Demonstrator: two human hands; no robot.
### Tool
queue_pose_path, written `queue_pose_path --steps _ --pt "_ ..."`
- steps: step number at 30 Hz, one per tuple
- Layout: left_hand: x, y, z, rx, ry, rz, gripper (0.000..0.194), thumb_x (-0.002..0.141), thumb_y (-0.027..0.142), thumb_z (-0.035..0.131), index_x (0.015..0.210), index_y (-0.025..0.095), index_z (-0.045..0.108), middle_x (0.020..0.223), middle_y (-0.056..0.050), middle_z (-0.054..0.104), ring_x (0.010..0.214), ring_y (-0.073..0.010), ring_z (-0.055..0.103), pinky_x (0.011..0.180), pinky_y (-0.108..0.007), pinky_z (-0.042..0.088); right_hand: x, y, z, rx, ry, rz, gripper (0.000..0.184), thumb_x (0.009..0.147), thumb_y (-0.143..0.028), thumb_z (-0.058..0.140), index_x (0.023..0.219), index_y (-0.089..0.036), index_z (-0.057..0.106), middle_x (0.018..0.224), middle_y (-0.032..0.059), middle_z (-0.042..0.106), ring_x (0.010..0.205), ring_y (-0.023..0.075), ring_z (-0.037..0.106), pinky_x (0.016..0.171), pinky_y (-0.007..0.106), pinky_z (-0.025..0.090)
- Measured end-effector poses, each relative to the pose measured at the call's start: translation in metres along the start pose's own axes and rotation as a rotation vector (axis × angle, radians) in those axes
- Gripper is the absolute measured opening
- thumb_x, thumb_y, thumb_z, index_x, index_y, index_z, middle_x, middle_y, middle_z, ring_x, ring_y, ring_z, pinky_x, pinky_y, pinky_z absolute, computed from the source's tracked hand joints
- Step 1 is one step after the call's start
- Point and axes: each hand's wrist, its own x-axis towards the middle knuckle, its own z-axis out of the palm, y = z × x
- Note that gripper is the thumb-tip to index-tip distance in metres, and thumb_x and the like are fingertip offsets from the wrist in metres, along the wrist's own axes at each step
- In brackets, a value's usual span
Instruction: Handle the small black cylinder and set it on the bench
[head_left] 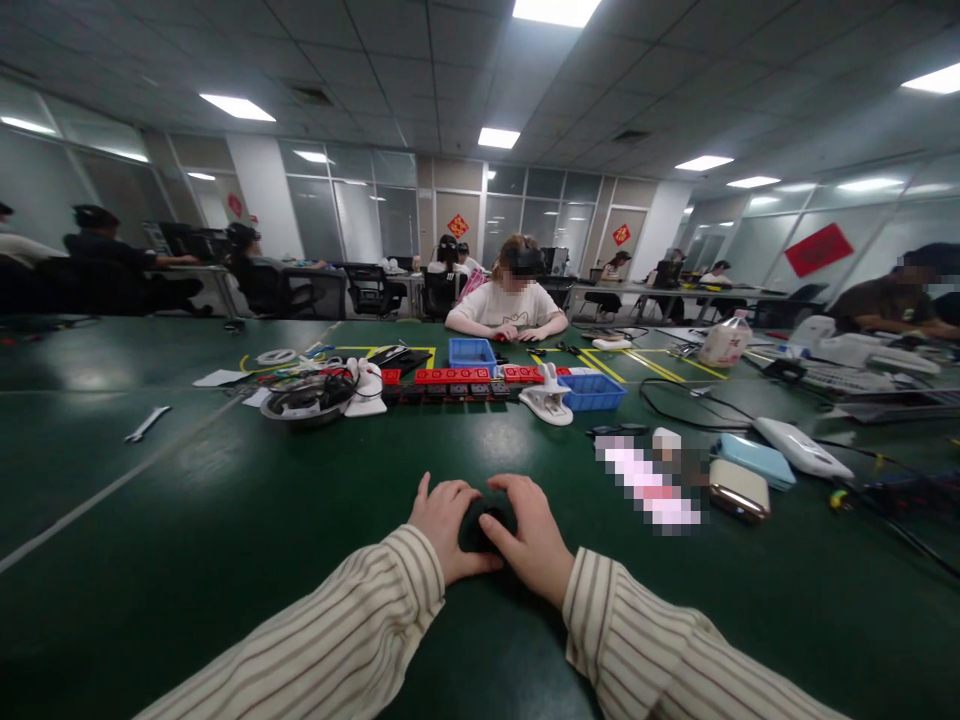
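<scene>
Both my hands rest close together on the green table (187, 560), low in the middle of the view. Between them lies a small black rounded object (480, 525). My left hand (444, 525) curls its fingers against the object's left side. My right hand (534, 535) wraps its fingers over the top and right side. What the black object is I cannot make out. Striped sleeves cover both my forearms.
Beyond my hands stand a row of red and black blocks (457, 380), two blue baskets (592, 390), a white clamp (547, 400) and a coil of cable (304, 400). Phones and cases (750, 475) lie to the right. A person (508, 300) sits opposite; others work at desks behind.
</scene>
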Motion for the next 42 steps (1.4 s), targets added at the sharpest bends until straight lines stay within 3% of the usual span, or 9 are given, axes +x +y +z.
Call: queue_pose_path --steps 4,9,17,21,24,28,32,36,42 --pt "0.0 0.006 -0.003 0.041 0.027 -0.031 0.042 0.057 0.046 0.069 0.084 0.016 0.057 0.09 -0.007 0.057 0.095 -0.0268 0.052 0.1 -0.06 0.011 0.001 -0.001 0.004 -0.064 -0.002 0.042 0.023 0.074 -0.033 0.059 0.086 -0.016 0.05 0.081 0.0046 0.052 0.076 0.0201 0.047 0.07 0.034 0.037" --pt "0.001 0.002 0.0 0.03 -0.011 0.007 0.021 0.061 0.032 0.064 0.076 0.018 0.059 0.086 -0.004 0.058 0.09 -0.0233 0.054 0.101 -0.057 0.013 0.002 -0.006 0.002 -0.096 -0.081 -0.008 0.013 0.072 -0.025 0.06 0.08 -0.017 0.053 0.08 0.0033 0.052 0.078 0.0193 0.045 0.072 0.033 0.035" --pt "0.003 -0.002 0.0 0.003 -0.039 0.06 0.027 0.061 0.03 0.06 0.086 0.019 0.059 0.089 -0.003 0.061 0.091 -0.0233 0.056 0.1 -0.057 0.018 0.004 -0.011 -0.003 -0.042 -0.117 -0.147 0.021 0.069 -0.011 0.048 0.087 -0.019 0.056 0.086 0.0031 0.058 0.084 0.0185 0.048 0.077 0.033 0.038" --pt "0.0 0.002 -0.003 0.019 -0.006 0.034 0.044 0.06 0.037 0.062 0.098 0.016 0.055 0.097 -0.008 0.06 0.096 -0.0262 0.054 0.101 -0.057 0.014 0.005 -0.01 -0.003 -0.054 -0.072 -0.106 0.026 0.07 -0.019 0.053 0.096 -0.017 0.052 0.097 0.006 0.056 0.093 0.0214 0.047 0.084 0.037 0.035" --pt "-0.003 0.007 -0.005 0.039 0.024 0.006 0.056 0.058 0.044 0.064 0.103 0.014 0.052 0.102 -0.01 0.058 0.102 -0.0274 0.049 0.104 -0.054 0.006 0.003 -0.005 0.001 -0.076 -0.053 -0.026 0.03 0.073 -0.033 0.058 0.096 -0.015 0.05 0.096 0.008 0.055 0.091 0.0235 0.046 0.082 0.039 0.036" --pt "0.0 0.011 -0.004 0.053 0.014 -0.007 0.043 0.057 0.042 0.066 0.089 0.015 0.058 0.091 -0.007 0.059 0.095 -0.0256 0.052 0.104 -0.053 0.008 0.004 -0.001 0.007 -0.104 -0.068 0.043 0.027 0.072 -0.039 0.061 0.081 -0.017 0.05 0.08 0.0051 0.054 0.076 0.0214 0.046 0.068 0.035 0.037" --pt "0.004 0.006 0.0 0.03 -0.012 -0.011 0.028 0.057 0.037 0.068 0.076 0.016 0.06 0.083 -0.005 0.06 0.088 -0.024 0.055 0.102 -0.054 0.016 0.007 -0.002 0.006 -0.102 -0.083 0.038 0.02 0.072 -0.032 0.063 0.076 -0.017 0.051 0.075 0.004 0.053 0.073 0.0204 0.046 0.066 0.033 0.037" --pt "0.005 -0.002 0.003 -0.034 -0.056 -0.006 0.03 0.058 0.033 0.068 0.082 0.018 0.061 0.088 -0.004 0.06 0.091 -0.0232 0.054 0.101 -0.052 0.022 0.008 -0.006 0.002 -0.039 -0.134 -0.026 0.012 0.072 -0.02 0.059 0.083 -0.018 0.056 0.083 0.0044 0.057 0.082 0.021 0.048 0.075 0.035 0.038" --pt "0.003 -0.006 0.002 -0.085 -0.074 -0.011 0.045 0.059 0.034 0.068 0.1 0.021 0.055 0.101 -0.004 0.057 0.101 -0.0236 0.051 0.101 -0.052 0.022 0.005 -0.008 0.001 0.022 -0.118 -0.071 0.028 0.071 -0.017 0.051 0.098 -0.019 0.053 0.1 0.0061 0.056 0.096 0.0227 0.047 0.086 0.039 0.036"
